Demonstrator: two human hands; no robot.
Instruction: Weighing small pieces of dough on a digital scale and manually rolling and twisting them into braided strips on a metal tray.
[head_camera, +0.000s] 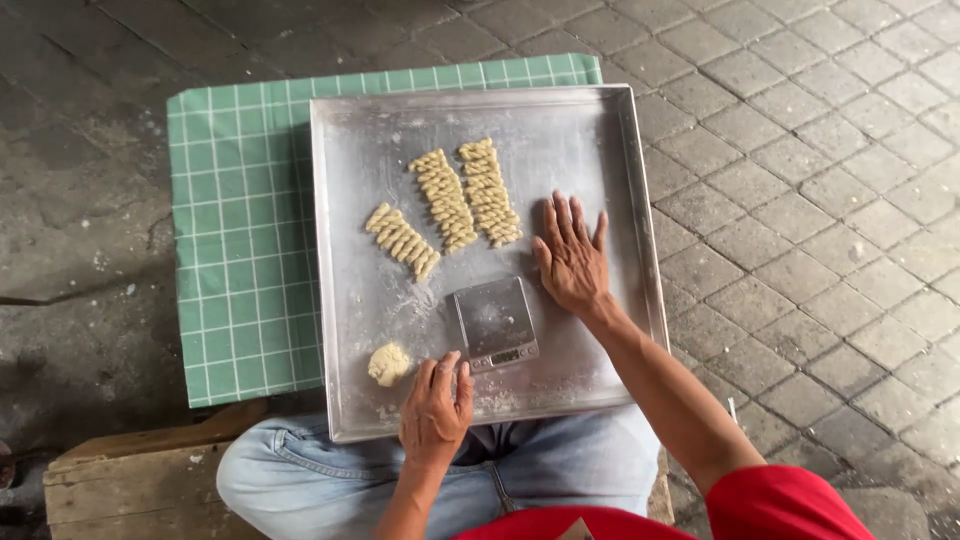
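Left hand (435, 412) loosely curled, empty, beside pale dough lump (388, 364); right hand (572, 258) flat, empty, on floured square metal tray (632, 180).

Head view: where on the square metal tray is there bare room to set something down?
The square metal tray is bare along its far edge above the three twisted dough rows, and down its left side. It is crowded near the front: small digital scale, dough ball, left hand. The right hand lies flat at right.

Red top (775, 505), light blue jeans (300, 475)
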